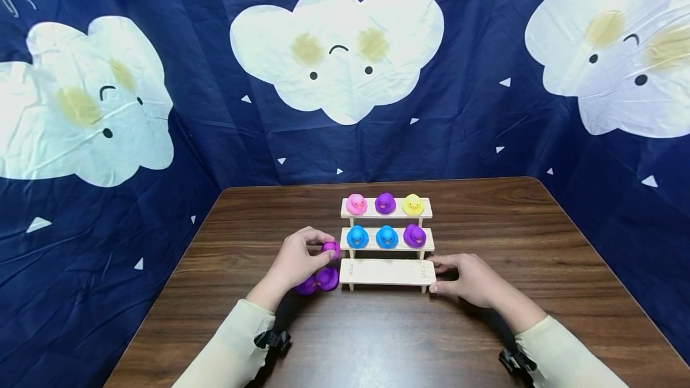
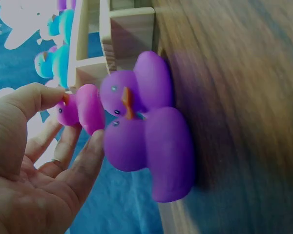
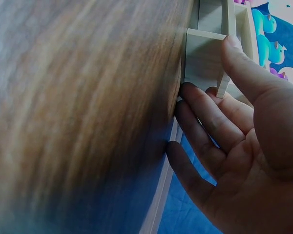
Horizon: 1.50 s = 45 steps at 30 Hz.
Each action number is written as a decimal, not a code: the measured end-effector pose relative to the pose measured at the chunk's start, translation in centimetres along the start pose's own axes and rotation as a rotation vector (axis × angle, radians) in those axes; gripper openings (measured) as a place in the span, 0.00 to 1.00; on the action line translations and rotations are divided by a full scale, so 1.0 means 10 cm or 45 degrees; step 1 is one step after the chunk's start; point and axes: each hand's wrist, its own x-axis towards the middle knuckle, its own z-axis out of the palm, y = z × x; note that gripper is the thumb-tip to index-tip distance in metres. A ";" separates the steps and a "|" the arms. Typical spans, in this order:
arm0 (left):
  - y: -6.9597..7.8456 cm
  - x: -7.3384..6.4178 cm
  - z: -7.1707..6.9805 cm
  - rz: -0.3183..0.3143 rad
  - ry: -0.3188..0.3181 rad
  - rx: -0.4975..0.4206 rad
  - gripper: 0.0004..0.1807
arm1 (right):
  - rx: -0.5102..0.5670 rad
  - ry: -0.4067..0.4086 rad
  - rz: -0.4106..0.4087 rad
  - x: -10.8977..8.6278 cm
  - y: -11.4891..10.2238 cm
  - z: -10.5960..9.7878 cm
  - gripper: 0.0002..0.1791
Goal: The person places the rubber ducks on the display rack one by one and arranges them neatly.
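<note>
While left hand [image 1: 298, 261] pinches small purple duck [image 1: 330, 248], probably light, soft, slippery rubber, best held by body; right hand [image 1: 468, 279], fingers relaxed, steadies rack [image 1: 386, 272].

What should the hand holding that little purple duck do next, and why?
Probably carry the small purple duck to the bottom step of the wooden rack and set it down. The left hand pinches it just beside that bare step, the two upper steps each hold three ducks, and the right hand steadies the rack's end.
</note>
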 end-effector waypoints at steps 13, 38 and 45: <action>0.11 -0.11 0.03 0.027 0.043 0.018 0.12 | 0.001 0.004 -0.012 -0.01 0.01 0.01 0.34; 0.34 -0.23 0.34 0.211 -0.062 -0.108 0.12 | 0.013 -0.001 0.002 0.00 0.02 0.00 0.34; 0.45 -0.24 0.51 0.170 -0.084 -0.242 0.11 | 0.002 -0.004 0.003 -0.01 0.01 -0.01 0.35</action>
